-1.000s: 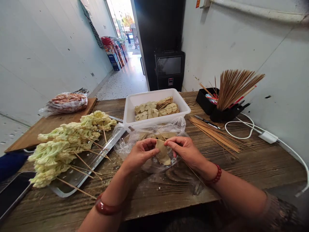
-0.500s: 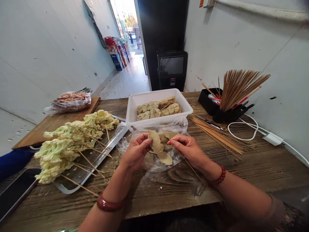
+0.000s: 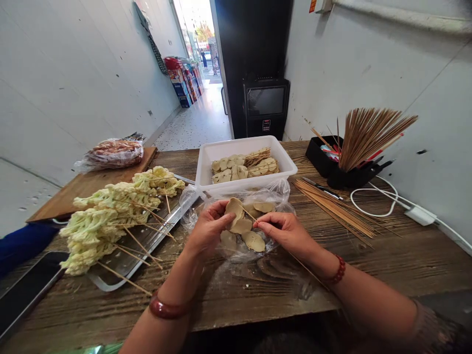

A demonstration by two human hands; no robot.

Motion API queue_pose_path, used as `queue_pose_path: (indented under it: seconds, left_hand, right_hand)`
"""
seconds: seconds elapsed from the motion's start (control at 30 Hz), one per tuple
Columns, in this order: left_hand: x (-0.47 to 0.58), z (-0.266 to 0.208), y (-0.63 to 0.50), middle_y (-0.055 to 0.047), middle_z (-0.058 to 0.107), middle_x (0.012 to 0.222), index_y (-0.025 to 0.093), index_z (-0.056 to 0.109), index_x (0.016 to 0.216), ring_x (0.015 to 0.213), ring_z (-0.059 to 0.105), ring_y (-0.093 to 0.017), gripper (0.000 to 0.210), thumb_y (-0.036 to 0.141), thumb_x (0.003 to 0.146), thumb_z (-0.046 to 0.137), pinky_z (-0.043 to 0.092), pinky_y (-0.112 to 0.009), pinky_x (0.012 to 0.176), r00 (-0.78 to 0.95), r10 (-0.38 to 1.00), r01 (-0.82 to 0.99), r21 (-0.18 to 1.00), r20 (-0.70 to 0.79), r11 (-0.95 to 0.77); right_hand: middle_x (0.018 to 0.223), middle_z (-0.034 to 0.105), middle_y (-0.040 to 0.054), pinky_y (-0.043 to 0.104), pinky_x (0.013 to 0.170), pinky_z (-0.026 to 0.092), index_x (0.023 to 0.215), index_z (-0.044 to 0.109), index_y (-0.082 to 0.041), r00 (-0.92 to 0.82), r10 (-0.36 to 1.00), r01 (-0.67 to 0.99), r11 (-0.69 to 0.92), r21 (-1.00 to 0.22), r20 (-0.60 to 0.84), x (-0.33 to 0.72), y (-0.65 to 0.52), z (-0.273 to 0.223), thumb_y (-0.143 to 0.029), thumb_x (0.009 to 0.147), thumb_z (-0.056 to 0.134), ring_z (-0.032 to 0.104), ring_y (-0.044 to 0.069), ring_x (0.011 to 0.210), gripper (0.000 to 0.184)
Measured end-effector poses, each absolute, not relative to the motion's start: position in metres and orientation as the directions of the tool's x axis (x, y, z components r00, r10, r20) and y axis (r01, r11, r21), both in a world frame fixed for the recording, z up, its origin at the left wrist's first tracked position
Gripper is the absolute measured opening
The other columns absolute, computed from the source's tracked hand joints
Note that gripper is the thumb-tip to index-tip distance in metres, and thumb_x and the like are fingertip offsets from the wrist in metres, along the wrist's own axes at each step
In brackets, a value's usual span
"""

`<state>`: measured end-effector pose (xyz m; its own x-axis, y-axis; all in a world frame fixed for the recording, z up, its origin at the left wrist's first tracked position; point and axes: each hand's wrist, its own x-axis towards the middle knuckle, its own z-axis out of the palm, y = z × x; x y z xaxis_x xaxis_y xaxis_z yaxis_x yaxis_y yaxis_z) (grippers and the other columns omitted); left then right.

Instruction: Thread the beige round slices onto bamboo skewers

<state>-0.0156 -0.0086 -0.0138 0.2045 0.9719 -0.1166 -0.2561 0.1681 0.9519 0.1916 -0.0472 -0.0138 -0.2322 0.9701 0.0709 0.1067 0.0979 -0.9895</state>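
Note:
My left hand pinches a thin, pale beige oval slice between thumb and fingers; its exact kind I cannot make out. A thin wooden skewer is gripped near its front by my right hand, fingers pressed together. The skewer's tip meets the edge of the held slice; whether it has gone through is unclear. Below the hands, more loose slices lie on a crumpled clear plastic bag. Just beyond the bag stands a white plastic tub holding similar slices threaded on skewers.
Left, skewered cauliflower lies on a metal tray, near a phone and a wooden board with a bagged food pack. Right are loose skewers, a black holder full of skewers, and a white cable.
The skewer's tip has come up to the slice in my left hand. That slice has turned to show its face. The view has shifted slightly.

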Motion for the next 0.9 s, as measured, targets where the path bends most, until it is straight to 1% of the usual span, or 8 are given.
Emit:
queue_pose_path:
  seconds: [0.13, 0.23, 0.33, 0.53, 0.63, 0.77, 0.83, 0.9]
  left_hand:
    - [-0.0152, -0.0098, -0.0101, -0.007, 0.074, 0.088, 0.017, 0.075, 0.097, 0.073, 0.064, -0.017, 0.036, 0.025, 0.063, 0.084, 0.049, -0.026, 0.066, 0.238, 0.967, -0.192, 0.971, -0.096, 0.144]
    - [-0.0131, -0.0095, -0.0114, -0.007, 0.074, 0.092, 0.017, 0.074, 0.1, 0.08, 0.065, -0.019, 0.037, 0.021, 0.064, 0.083, 0.049, -0.027, 0.072, 0.296, 0.952, -0.146, 0.981, -0.079, 0.126]
    - [-0.0125, -0.0116, -0.0106, -0.007, 0.074, 0.093, 0.017, 0.073, 0.103, 0.081, 0.066, -0.018, 0.039, 0.02, 0.065, 0.082, 0.05, -0.027, 0.074, 0.333, 0.939, -0.129, 0.982, -0.09, 0.14]
    - [-0.016, -0.0139, -0.0063, -0.005, 0.073, 0.089, 0.017, 0.069, 0.102, 0.073, 0.064, -0.015, 0.042, 0.024, 0.063, 0.084, 0.049, -0.024, 0.065, 0.145, 0.983, -0.235, 0.962, -0.108, 0.14]
    - [-0.0138, -0.0113, -0.0093, -0.004, 0.072, 0.085, 0.018, 0.067, 0.105, 0.071, 0.063, -0.015, 0.042, 0.022, 0.066, 0.082, 0.048, -0.023, 0.064, 0.234, 0.968, -0.161, 0.979, -0.088, 0.128]
    - [-0.0099, -0.0074, -0.0146, -0.001, 0.068, 0.077, 0.018, 0.066, 0.106, 0.064, 0.059, -0.013, 0.04, 0.022, 0.069, 0.08, 0.044, -0.022, 0.058, 0.403, 0.913, -0.054, 0.994, -0.066, 0.096]
    - [-0.0099, -0.0074, -0.0151, 0.0, 0.066, 0.074, 0.018, 0.065, 0.106, 0.062, 0.057, -0.012, 0.039, 0.024, 0.071, 0.079, 0.042, -0.021, 0.056, 0.437, 0.898, -0.03, 0.997, -0.046, 0.066]
    - [-0.0108, -0.0091, -0.0142, 0.001, 0.065, 0.075, 0.018, 0.063, 0.107, 0.062, 0.056, -0.012, 0.04, 0.024, 0.071, 0.079, 0.042, -0.021, 0.056, 0.453, 0.891, -0.031, 0.998, -0.029, 0.049]
  right_hand:
    - [0.065, 0.063, -0.0002, 0.024, 0.052, 0.041, 0.096, 0.075, -0.016, -0.204, 0.978, 0.092, 0.071, -0.993, 0.051, 0.1921, -0.0449, -0.0172, -0.037, 0.083, 0.065, 0.05, 0.011, 0.056, 0.027]
    - [0.064, 0.058, -0.0022, 0.025, 0.051, 0.041, 0.114, 0.07, -0.02, -0.208, 0.978, 0.015, 0.017, -1.0, 0.013, 0.192, -0.0428, -0.0209, -0.036, 0.08, 0.069, 0.049, 0.012, 0.054, 0.038]
    - [0.064, 0.055, -0.0027, 0.025, 0.05, 0.039, 0.123, 0.065, -0.022, -0.235, 0.972, -0.045, -0.028, -0.999, -0.016, 0.1916, -0.0432, -0.0219, -0.035, 0.08, 0.068, 0.047, 0.012, 0.052, 0.046]
    - [0.065, 0.052, -0.0039, 0.025, 0.052, 0.04, 0.126, 0.062, -0.024, -0.313, 0.95, -0.085, -0.006, -0.996, 0.021, 0.1918, -0.0492, -0.0152, -0.033, 0.08, 0.069, 0.047, 0.011, 0.054, 0.047]
    - [0.064, 0.05, -0.0057, 0.024, 0.051, 0.038, 0.13, 0.058, -0.022, -0.322, 0.946, -0.123, -0.015, -0.992, 0.026, 0.1914, -0.0479, -0.0158, -0.031, 0.079, 0.07, 0.044, 0.009, 0.052, 0.053]
    - [0.062, 0.053, -0.0062, 0.021, 0.048, 0.037, 0.131, 0.058, -0.016, -0.304, 0.951, -0.109, -0.091, -0.99, -0.054, 0.1901, -0.0429, -0.0203, -0.031, 0.077, 0.072, 0.045, 0.008, 0.051, 0.058]
    - [0.061, 0.056, -0.0054, 0.02, 0.047, 0.036, 0.122, 0.064, -0.013, -0.295, 0.95, -0.107, -0.145, -0.984, -0.107, 0.1893, -0.0419, -0.0208, -0.032, 0.075, 0.074, 0.045, 0.008, 0.05, 0.052]
    - [0.06, 0.057, -0.0041, 0.019, 0.045, 0.035, 0.108, 0.07, -0.012, -0.283, 0.95, -0.114, -0.172, -0.978, -0.134, 0.1887, -0.0423, -0.0198, -0.034, 0.075, 0.074, 0.045, 0.007, 0.05, 0.04]
